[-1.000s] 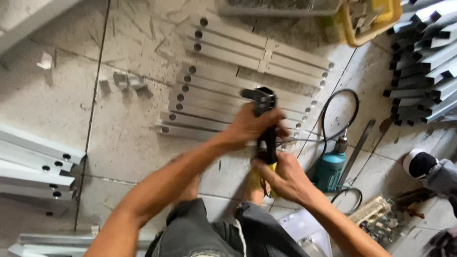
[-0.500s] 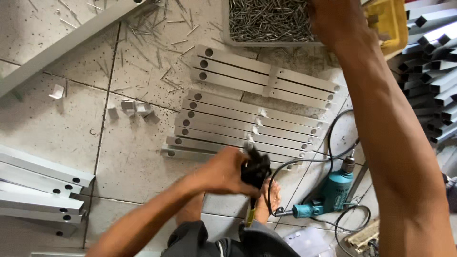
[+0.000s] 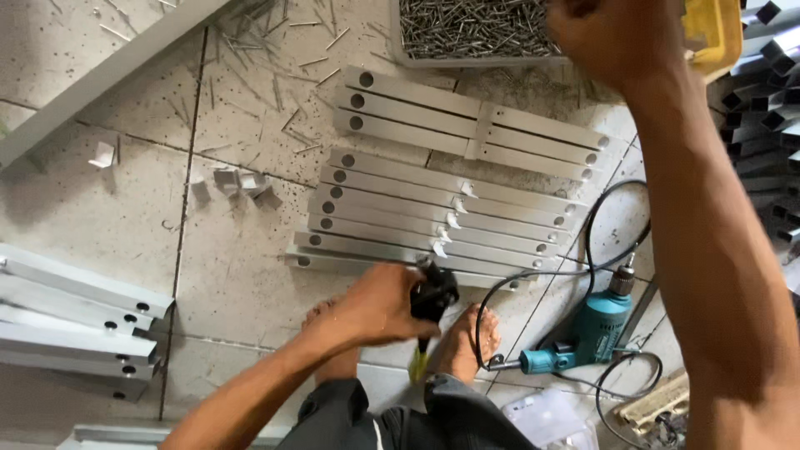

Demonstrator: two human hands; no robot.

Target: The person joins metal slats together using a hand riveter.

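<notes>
My left hand [image 3: 379, 307] grips a black hand tool with a yellow lower handle [image 3: 433, 302]. The tool's head rests at the near edge of a row of flat aluminium bars with holes [image 3: 433, 218] lying on the tiled floor. My right hand [image 3: 617, 33] is raised far out at the top of the view, over the edge of a grey tray full of small metal pins [image 3: 467, 29]. Its fingers point away from me and are hidden. My bare feet [image 3: 471, 342] stand just behind the tool.
A second group of bars [image 3: 467, 125] lies farther back. A teal corded drill [image 3: 583, 333] lies right of my feet, its cable looping over the bars. Aluminium profiles are stacked at left [image 3: 75, 308] and right [image 3: 767, 83]. Small brackets [image 3: 237, 183] and a yellow container [image 3: 712, 37] sit nearby.
My right hand let go of the tool and rose to the tray of pins. My left hand keeps hold of the tool at the bars' near edge.
</notes>
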